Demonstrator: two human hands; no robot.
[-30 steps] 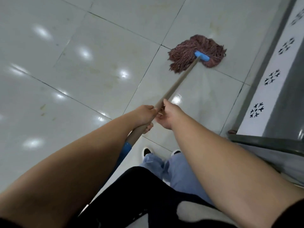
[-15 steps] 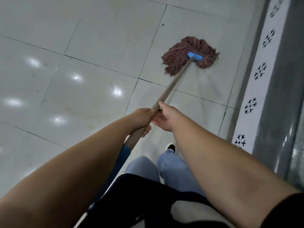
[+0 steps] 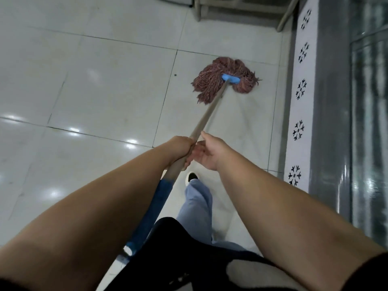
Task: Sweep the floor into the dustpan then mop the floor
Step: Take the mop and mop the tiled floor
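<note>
The left hand (image 3: 181,148) was clenched round the wooden mop handle (image 3: 210,111), fingers curled over the shaft just above its blue grip section, and seemed to be the only firm hold on the tool. Just to its right, the right hand (image 3: 206,153) lay loose and released, fingers spread, thumb tip touching or nearly touching the shaft without wrapping it. With one hand steering, the likely fault was the handle twisting or slipping, so the stroke would wander and leave a strip unmopped. The mop head (image 3: 225,79), reddish strands under a blue clamp, rested flat on the tiled floor (image 3: 94,91), well ahead of both hands and up to their right. It sat near the patterned wall base (image 3: 300,91) on the far right, so a push drifting that way could knock the clamp against it. A foot stood on the tiles beneath the hands; wet tile there might be slippery
</note>
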